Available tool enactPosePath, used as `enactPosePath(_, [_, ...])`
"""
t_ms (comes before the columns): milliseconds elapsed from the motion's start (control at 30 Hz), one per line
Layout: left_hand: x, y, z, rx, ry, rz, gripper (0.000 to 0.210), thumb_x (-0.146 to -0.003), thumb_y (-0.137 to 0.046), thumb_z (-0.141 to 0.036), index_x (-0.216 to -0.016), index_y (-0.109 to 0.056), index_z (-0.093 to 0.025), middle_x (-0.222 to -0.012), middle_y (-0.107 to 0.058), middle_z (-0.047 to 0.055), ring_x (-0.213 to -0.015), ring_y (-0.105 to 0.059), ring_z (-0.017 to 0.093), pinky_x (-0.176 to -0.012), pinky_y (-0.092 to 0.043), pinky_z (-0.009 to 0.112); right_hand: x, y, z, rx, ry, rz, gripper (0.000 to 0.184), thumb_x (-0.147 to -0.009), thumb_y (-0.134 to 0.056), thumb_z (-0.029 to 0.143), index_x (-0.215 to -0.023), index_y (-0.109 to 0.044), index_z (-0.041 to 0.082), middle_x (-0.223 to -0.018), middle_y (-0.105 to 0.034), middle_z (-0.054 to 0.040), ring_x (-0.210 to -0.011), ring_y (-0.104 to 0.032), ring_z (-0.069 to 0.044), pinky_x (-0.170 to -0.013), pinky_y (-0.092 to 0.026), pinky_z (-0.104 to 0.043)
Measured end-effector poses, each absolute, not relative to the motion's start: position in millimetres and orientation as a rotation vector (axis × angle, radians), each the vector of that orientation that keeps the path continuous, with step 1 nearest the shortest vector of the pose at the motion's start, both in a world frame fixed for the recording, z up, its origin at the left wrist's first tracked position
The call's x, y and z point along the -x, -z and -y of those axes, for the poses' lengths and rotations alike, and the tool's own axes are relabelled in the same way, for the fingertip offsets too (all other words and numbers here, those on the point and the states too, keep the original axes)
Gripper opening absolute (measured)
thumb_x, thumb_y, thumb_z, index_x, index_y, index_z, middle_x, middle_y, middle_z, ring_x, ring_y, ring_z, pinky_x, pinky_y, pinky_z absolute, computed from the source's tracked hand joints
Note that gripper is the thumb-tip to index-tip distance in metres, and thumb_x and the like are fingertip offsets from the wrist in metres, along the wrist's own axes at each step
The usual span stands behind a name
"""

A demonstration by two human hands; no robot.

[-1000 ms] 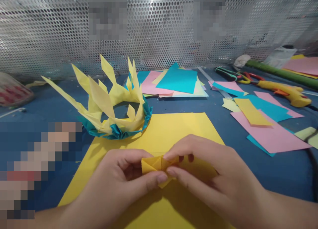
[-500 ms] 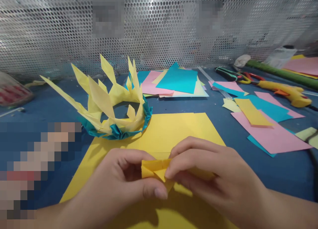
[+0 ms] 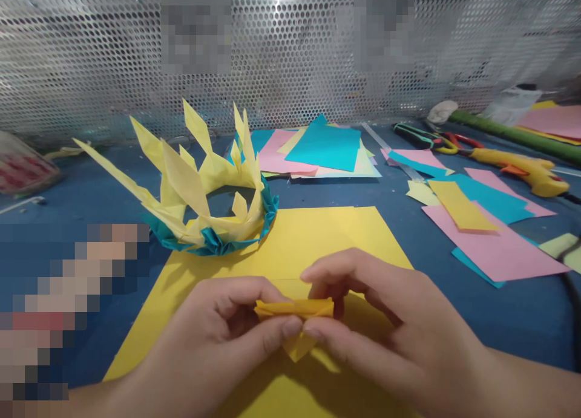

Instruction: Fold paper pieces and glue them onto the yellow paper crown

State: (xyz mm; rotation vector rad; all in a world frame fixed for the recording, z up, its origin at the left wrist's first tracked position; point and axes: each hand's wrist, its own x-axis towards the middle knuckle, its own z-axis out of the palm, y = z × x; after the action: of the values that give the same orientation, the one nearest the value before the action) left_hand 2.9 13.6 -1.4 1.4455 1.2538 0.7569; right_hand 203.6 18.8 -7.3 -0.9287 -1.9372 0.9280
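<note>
A small folded piece of yellow paper [image 3: 313, 308] is held between my hands, its lower part coming to a point. My left hand [image 3: 227, 321] pinches its left side between thumb and index finger. At its right side is my right hand [image 3: 381, 315], with the thumb pressed on the front face and the fingers curled behind it. Beneath both hands lie large yellow sheets [image 3: 331, 236]. A paper crown [image 3: 200, 215] stands just beyond my left hand, with tall pale yellow points and a teal folded band around its base.
Loose coloured sheets [image 3: 324, 146] are piled at the back, and cut pieces [image 3: 494, 242] lie at right. Beyond them are pliers [image 3: 458, 143], a yellow glue gun [image 3: 526, 170] and a green roll [image 3: 503, 127]. A perforated metal panel [image 3: 290, 61] closes the back. A blurred-out arm shows at left.
My right index finger has lifted off the paper's front, and my right thumb now presses there beside the left thumb. The folded paper has turned more level and shows its lower point.
</note>
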Motion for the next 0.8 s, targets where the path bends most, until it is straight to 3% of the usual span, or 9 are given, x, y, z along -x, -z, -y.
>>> enactPosePath(67, [-3.8, 1.4, -12.0, -1.507, -0.701, -1.287, 0.023, -0.077, -0.071, -0.034, -0.059, -0.069, -0.02, -0.054, -0.064, -0.002, -0.052, -0.057, 0.013, -0.048, -0.045, 0.017, -203.2, 4.5, -18.8, 0.947, -0.949, 1.982, 0.004, -0.084, -0.067, 0.014, -0.085, -0.068, 0.019, -0.073, -0.07, 0.0012, -0.062, -0.064, -0.009, -0.06, -0.051, -0.016])
enactPosePath(167, [-4.0, 1.7, -8.9, -1.553, -0.653, -1.336, 0.028, -0.08, -0.064, -0.039, -0.06, -0.065, -0.019, -0.055, -0.06, -0.001, -0.051, -0.055, 0.014, -0.047, -0.043, 0.019, -200.6, 0.8, -18.9, 0.988, -1.036, 1.95, 0.013, -0.082, -0.065, 0.015, -0.07, -0.065, 0.019, -0.063, -0.067, 0.0023, -0.055, -0.059, -0.008, -0.053, -0.047, -0.016])
enactPosePath(400, [0.6, 9.0, -6.4, -1.564, -0.671, -1.269, 0.036, -0.083, -0.064, -0.046, -0.059, -0.064, -0.02, -0.055, -0.059, -0.001, -0.052, -0.051, 0.013, -0.047, -0.04, 0.019, -193.8, 2.4, -19.6, 1.126, -1.466, 1.639, 0.01, -0.077, -0.063, 0.021, -0.068, -0.061, 0.018, -0.057, -0.058, 0.003, -0.047, -0.048, -0.007, -0.044, -0.04, -0.017])
enactPosePath(633, [-1.2, 14.7, -6.4, -1.55, -0.68, -1.173, 0.028, -0.086, -0.063, -0.037, -0.064, -0.06, -0.021, -0.056, -0.054, -0.004, -0.051, -0.046, 0.011, -0.046, -0.035, 0.017, -193.3, 5.1, -19.2, 1.114, -1.528, 1.587, 0.009, -0.073, -0.065, 0.021, -0.067, -0.06, 0.018, -0.054, -0.052, 0.0044, -0.047, -0.046, -0.007, -0.043, -0.037, -0.017])
enactPosePath(800, [0.5, 10.3, -5.5, -1.372, -0.788, -1.112, 0.016, -0.085, -0.069, -0.034, -0.073, -0.066, -0.024, -0.064, -0.059, -0.005, -0.056, -0.053, 0.01, -0.051, -0.046, 0.015, -195.3, 1.4, -20.6, 1.008, -1.753, 1.433, 0.016, -0.074, -0.079, 0.028, -0.071, -0.068, 0.017, -0.062, -0.061, 0.0022, -0.056, -0.055, -0.01, -0.051, -0.048, -0.018])
